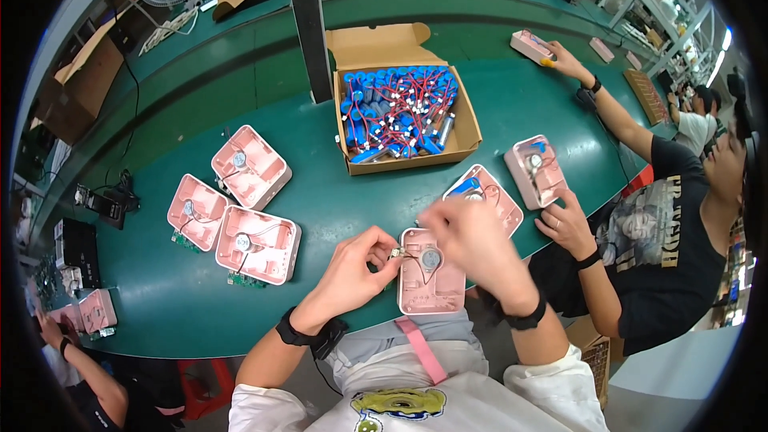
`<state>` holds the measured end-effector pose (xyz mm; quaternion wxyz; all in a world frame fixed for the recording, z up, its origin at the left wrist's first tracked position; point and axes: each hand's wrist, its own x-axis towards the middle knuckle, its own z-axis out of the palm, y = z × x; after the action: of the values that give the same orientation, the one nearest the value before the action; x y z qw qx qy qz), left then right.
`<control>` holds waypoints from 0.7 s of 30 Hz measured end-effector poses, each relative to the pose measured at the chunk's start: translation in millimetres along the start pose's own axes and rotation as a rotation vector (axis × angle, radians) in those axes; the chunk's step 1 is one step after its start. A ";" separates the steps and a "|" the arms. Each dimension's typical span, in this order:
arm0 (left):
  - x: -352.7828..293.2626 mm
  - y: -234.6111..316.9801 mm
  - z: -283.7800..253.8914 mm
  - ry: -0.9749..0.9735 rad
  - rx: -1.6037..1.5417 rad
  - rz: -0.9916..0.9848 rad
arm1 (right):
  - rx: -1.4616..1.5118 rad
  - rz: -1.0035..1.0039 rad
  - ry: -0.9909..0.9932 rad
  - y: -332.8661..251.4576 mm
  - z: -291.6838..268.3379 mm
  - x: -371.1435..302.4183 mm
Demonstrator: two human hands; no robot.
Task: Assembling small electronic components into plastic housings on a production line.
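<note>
In front of me at the table's near edge lies an open pink plastic housing (416, 292) with a white rim. A round metal-coloured speaker (431, 258) with thin dark wires sits inside it. At the housing's left edge, my left hand (348, 268) pinches a small greenish circuit board (397, 253) between thumb and finger. Above the housing's right side is my right hand (480, 244), smeared by motion, its fingertips unclear. Just beyond it, partly covered by that hand, another pink housing (502, 200) contains a blue cylindrical battery (464, 186).
An open cardboard box (408, 164) of blue batteries with red wires stands at the back. Three pink housings (254, 244) with speakers are grouped at left. On the right, a co-worker's hand (566, 224) touches another housing (534, 172); their other hand (566, 62) reaches a far one (530, 46).
</note>
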<state>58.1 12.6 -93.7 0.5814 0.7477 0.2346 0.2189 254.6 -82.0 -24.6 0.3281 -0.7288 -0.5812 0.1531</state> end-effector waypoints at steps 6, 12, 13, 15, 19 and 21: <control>3.4 5.2 2.4 -0.098 -0.075 -0.134 | -0.347 -0.045 0.214 18.1 7.8 92.8; -2.8 -2.2 2.1 -0.094 -0.046 -0.094 | -0.336 -0.035 0.211 24.8 14.6 108.7; -4.3 -3.9 2.1 -0.088 -0.031 -0.085 | -0.305 -0.069 0.267 29.5 11.3 107.8; -3.4 -2.9 2.6 -0.081 -0.011 -0.066 | -0.274 -0.109 0.333 28.6 0.3 106.3; -3.5 -3.3 3.4 -0.069 0.030 -0.031 | -0.042 -0.010 0.248 14.0 -14.5 97.0; -1.1 -4.3 4.0 -0.055 0.044 -0.004 | 0.363 0.028 0.298 3.8 -22.2 92.9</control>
<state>59.2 9.8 -98.9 0.5715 0.7656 0.2249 0.1918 296.6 -1.1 3.9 0.5339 -0.6804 -0.4790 0.1503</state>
